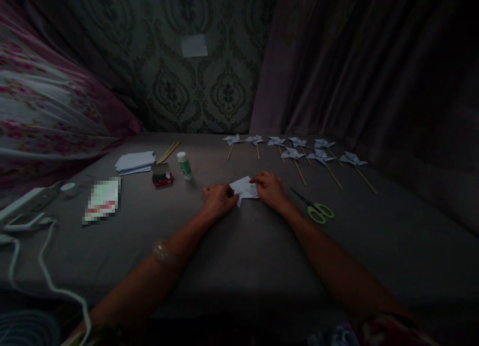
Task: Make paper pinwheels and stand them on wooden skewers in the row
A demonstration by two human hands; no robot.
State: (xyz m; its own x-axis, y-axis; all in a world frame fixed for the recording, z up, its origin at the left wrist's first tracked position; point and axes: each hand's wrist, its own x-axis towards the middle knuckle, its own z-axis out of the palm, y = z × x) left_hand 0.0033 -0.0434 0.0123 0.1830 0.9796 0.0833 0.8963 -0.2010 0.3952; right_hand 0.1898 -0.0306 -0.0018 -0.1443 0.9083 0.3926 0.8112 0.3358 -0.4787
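A small white piece of paper (pixel 245 188) lies partly folded on the grey table (pixel 239 246). My left hand (pixel 218 198) pinches its left edge with curled fingers. My right hand (pixel 270 188) presses down on the paper's right side, fingers bent over it. Green-handled scissors (pixel 316 208) lie just right of my right hand. A white glue stick (pixel 184 165) stands upright behind my left hand.
Several white paper pinwheels on wooden sticks (pixel 299 154) lie in rows at the back right. A stack of white paper squares (pixel 135 162), loose sticks (pixel 169 151) and a small red box (pixel 162 176) sit at the back left. A power strip and white cable (pixel 33 246) lie at the left edge.
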